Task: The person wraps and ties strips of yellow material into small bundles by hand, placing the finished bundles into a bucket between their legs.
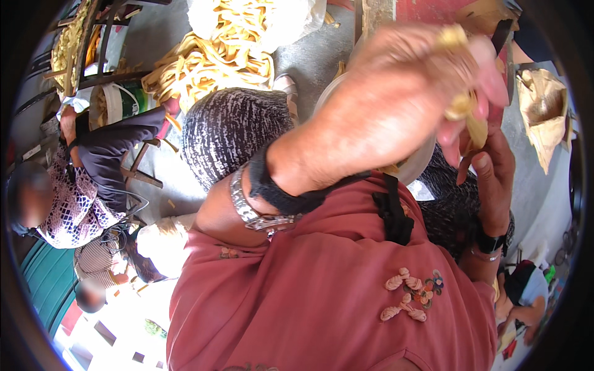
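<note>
My left hand (417, 79), blurred, reaches across to the right and is closed on pale yellow, pliable strips (476, 130). Just below it is my right hand (494, 171), palm up, its thumb and fingers at the lower end of a strip; whether it grips the strip is hidden. A round, whitish container (420, 160) with yellowish bits inside lies partly behind my left forearm. Past my fingers, a dark flat piece (502, 35) stands at the edge of a worn red surface (427, 10).
Long yellow strips (218, 60) spill from a white plastic bag (301, 18) on the floor ahead. At left, a seated person (79, 199) is beside a bucket (125, 101) and a wooden rack. An open brown paper bag (542, 104) stands right; other people are lower left and right.
</note>
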Action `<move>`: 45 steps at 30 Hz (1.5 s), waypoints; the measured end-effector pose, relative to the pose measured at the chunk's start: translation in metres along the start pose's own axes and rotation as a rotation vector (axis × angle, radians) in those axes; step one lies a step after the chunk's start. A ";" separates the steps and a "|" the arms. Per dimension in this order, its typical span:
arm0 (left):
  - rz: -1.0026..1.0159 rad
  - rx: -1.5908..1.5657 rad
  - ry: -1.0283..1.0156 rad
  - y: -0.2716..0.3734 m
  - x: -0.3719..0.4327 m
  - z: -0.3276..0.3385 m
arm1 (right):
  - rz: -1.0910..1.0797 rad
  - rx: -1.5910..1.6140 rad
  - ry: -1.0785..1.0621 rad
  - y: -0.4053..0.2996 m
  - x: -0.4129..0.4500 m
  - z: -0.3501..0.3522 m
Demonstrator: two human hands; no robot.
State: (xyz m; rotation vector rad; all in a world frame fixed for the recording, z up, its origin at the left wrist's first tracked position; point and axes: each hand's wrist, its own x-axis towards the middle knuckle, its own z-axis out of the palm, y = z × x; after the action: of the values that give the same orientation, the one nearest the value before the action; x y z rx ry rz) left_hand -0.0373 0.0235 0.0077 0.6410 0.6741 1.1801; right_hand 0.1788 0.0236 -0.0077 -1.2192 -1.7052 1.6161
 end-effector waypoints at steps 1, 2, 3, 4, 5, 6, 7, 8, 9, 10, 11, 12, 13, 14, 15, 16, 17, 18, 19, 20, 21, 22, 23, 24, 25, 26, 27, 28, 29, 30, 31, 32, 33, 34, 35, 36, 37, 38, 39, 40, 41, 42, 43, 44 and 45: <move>-0.020 0.047 0.001 -0.004 -0.001 0.003 | -0.001 0.033 -0.042 0.001 0.001 0.003; -0.038 0.096 0.008 -0.006 -0.002 0.007 | -0.002 0.065 -0.083 0.001 0.000 0.005; -0.066 0.160 -0.005 -0.008 -0.003 0.010 | 0.018 0.069 -0.089 -0.006 -0.002 0.011; -0.097 0.201 0.010 -0.008 -0.004 0.013 | 0.037 0.073 -0.095 -0.014 -0.003 0.017; -0.099 0.151 0.013 -0.009 -0.004 0.012 | 0.002 -0.002 -0.065 -0.013 -0.005 0.017; -0.097 0.098 0.013 -0.009 -0.003 0.010 | -0.036 -0.081 -0.034 -0.013 -0.006 0.014; -0.094 0.046 0.014 -0.008 -0.003 0.009 | -0.055 -0.141 -0.016 -0.013 -0.007 0.010; -0.116 0.073 -0.007 -0.001 -0.005 0.008 | -0.073 -0.201 0.001 -0.012 -0.008 0.007; -0.091 0.029 0.014 -0.001 -0.004 0.007 | -0.076 -0.243 0.004 -0.010 -0.009 0.002; -0.066 -0.016 0.035 -0.001 -0.002 0.004 | -0.078 -0.285 0.006 -0.008 -0.010 0.000; -0.039 -0.062 0.057 -0.001 0.000 0.002 | -0.057 -0.321 0.085 -0.006 -0.012 0.002; -0.014 -0.035 0.051 -0.003 0.000 0.001 | -0.073 -0.323 0.114 -0.004 -0.013 0.004; 0.004 0.063 0.029 -0.003 0.001 -0.001 | -0.089 -0.325 0.142 -0.002 -0.014 0.004; 0.057 0.193 -0.030 0.001 0.004 -0.003 | -0.072 -0.283 0.127 0.000 -0.014 0.002; 0.064 0.262 -0.038 0.003 0.003 -0.003 | -0.064 -0.246 0.169 0.002 -0.014 0.001; 0.071 0.331 -0.047 0.006 0.002 -0.002 | -0.055 -0.209 0.210 0.004 -0.014 0.001; 0.031 0.342 -0.010 0.006 -0.001 0.002 | -0.046 -0.172 0.251 0.007 -0.014 0.000; 0.046 0.384 0.018 0.004 -0.001 0.003 | -0.023 -0.107 0.315 0.010 -0.015 -0.001; 0.058 0.427 0.048 0.002 -0.001 0.004 | -0.009 -0.070 0.350 0.011 -0.016 0.000; 0.115 0.501 0.070 -0.003 0.001 0.003 | 0.005 -0.034 0.383 0.011 -0.016 0.002; 0.171 0.578 0.085 -0.007 0.003 0.004 | 0.019 0.002 0.423 0.012 -0.017 0.001; 0.171 0.490 0.088 -0.007 0.003 0.005 | 0.028 0.009 0.295 0.010 -0.017 -0.006; 0.184 0.455 0.089 -0.009 0.004 0.005 | 0.019 0.010 0.345 0.010 -0.015 -0.001; 0.197 0.413 0.081 -0.012 0.007 0.005 | 0.012 0.005 0.404 0.010 -0.014 0.007; 0.209 0.389 0.068 -0.013 0.009 0.004 | 0.004 0.000 0.463 0.009 -0.013 0.011; 0.222 0.365 0.055 -0.014 0.010 0.003 | 0.012 -0.037 0.418 0.009 -0.012 0.008; 0.233 0.359 0.039 -0.014 0.011 0.003 | 0.022 -0.072 0.372 0.010 -0.012 0.001; 0.249 0.381 0.037 -0.014 0.011 0.002 | 0.031 -0.106 0.326 0.010 -0.012 -0.002; 0.265 0.402 0.035 -0.013 0.011 0.002 | 0.030 -0.126 0.314 0.009 -0.011 -0.003; 0.282 0.450 0.041 -0.012 0.010 0.002 | 0.032 -0.144 0.310 0.008 -0.011 -0.002; 0.299 0.499 0.046 -0.011 0.010 0.002 | 0.033 -0.162 0.307 0.007 -0.011 0.000; 0.310 0.499 0.037 -0.010 0.010 0.002 | 0.038 -0.142 0.346 0.006 -0.011 0.002; 0.323 0.503 0.030 -0.010 0.010 0.002 | 0.038 -0.118 0.383 0.008 -0.011 0.005; 0.312 0.449 0.030 -0.010 0.009 0.003 | 0.027 -0.101 0.382 0.008 -0.013 0.004; 0.301 0.394 0.030 -0.010 0.008 0.003 | 0.015 -0.085 0.382 0.009 -0.014 0.004; 0.273 0.280 0.046 -0.009 0.005 0.004 | -0.011 -0.078 0.334 0.008 -0.014 -0.003; 0.239 0.160 0.056 -0.006 0.004 0.003 | -0.032 -0.075 0.293 0.005 -0.013 -0.010; 0.244 0.195 0.061 -0.002 0.005 0.002 | -0.012 -0.062 0.251 0.007 -0.014 -0.023; 0.249 0.239 0.058 0.000 0.005 0.002 | 0.002 -0.044 0.217 0.009 -0.017 -0.034; 0.253 0.282 0.054 0.001 0.007 0.002 | -0.010 -0.070 0.261 0.013 -0.019 -0.037; 0.289 0.298 0.060 -0.001 0.009 0.002 | -0.022 -0.098 0.308 0.013 -0.020 -0.036; 0.323 0.323 0.057 -0.005 0.011 0.004 | -0.062 -0.161 0.442 0.004 -0.016 -0.013; 0.370 0.323 0.041 -0.008 0.017 0.008 | -0.072 -0.231 0.449 -0.005 -0.015 -0.018; 0.370 0.377 0.061 -0.010 0.017 0.006 | -0.079 -0.286 0.442 -0.010 -0.011 -0.015; 0.373 0.395 0.042 -0.005 0.020 0.006 | -0.079 -0.356 0.449 -0.019 -0.007 -0.016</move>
State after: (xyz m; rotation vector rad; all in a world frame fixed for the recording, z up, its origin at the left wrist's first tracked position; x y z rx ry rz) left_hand -0.0252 0.0410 0.0051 1.1125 0.8573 1.4182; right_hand 0.1903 0.0278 0.0145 -1.5200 -1.7516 0.9188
